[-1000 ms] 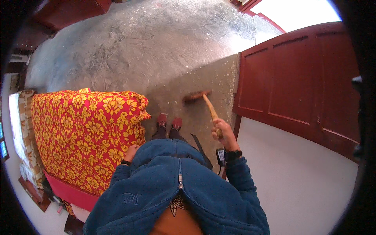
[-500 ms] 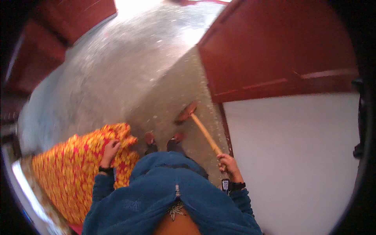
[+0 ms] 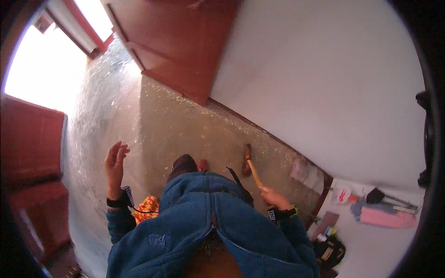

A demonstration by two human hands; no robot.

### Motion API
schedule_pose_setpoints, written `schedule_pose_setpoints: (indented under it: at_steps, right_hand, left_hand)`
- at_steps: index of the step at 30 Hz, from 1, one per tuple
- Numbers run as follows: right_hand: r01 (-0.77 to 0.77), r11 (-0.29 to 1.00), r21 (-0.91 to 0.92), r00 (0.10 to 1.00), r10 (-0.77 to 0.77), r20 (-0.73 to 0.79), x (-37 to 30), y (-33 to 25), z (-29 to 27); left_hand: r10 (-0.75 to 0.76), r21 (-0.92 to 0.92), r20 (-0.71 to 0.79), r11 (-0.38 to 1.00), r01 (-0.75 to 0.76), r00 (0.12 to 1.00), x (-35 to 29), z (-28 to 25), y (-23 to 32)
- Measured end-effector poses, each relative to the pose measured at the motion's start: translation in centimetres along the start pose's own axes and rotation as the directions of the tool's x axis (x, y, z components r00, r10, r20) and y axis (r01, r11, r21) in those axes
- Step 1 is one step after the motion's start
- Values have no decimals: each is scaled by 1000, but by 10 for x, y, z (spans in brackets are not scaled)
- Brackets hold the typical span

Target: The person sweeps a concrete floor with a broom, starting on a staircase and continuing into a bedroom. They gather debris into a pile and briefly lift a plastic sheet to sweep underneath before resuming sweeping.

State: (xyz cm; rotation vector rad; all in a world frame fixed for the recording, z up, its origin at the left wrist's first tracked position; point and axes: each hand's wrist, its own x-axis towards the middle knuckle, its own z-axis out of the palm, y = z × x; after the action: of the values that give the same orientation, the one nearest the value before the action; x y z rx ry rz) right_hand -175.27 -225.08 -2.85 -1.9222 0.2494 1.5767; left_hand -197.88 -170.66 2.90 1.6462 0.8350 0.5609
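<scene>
My right hand [image 3: 274,198] is closed around the upper part of a pale wooden handle. The handle belongs to a broom-like tool [image 3: 252,167] with a narrow reddish-brown head set crosswise near the floor. How that head is made is too blurred to tell. My left hand [image 3: 117,160] is raised over the floor, its fingers loosely bent and apart, holding nothing. Below its wrist, a bit of yellow and red patterned cloth [image 3: 147,208] shows beside my blue jacket; the rest of the cloth is hidden.
A reddish-brown door [image 3: 181,51] stands ahead against a white wall [image 3: 315,83]. More red-brown panels [image 3: 34,139] are at the left, below a bright opening. At the right, a white surface [image 3: 361,245] bears a pink cloth [image 3: 387,217] and a black bag [image 3: 330,252]. A pale cloth-like item [image 3: 307,175] lies by the wall.
My body has turned right, bringing the white wall and the white surface into view. My left hand has come away from the patterned cloth. The right hand still grips the tool.
</scene>
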Motion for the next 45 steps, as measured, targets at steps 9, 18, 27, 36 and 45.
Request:
schedule_pose_setpoints:
  at_steps: [9,18,27,36,45]
  right_hand:
    - [-63,997,50,998,63,-6,48,181,71]
    - [137,985,103,724,-29,-689,12,104,82]
    - [308,642,702,735,308,-604,133,138,-37]
    - [568,351,745,774,80,-628,254,136,-126]
    - [277,477,834,920,119,-373,166,-4,-87]
  left_hand:
    - [412,103,197,894,-437,890,149,140,87]
    - [795,309,10,575,-758,607,281,276,172]
    - [769,218,-4,625,-750,639,302,327,187]
    - [647,74,75,755,-651,759,298,316,195]
    - [522,117,10,846,-520,853,321,315,167]
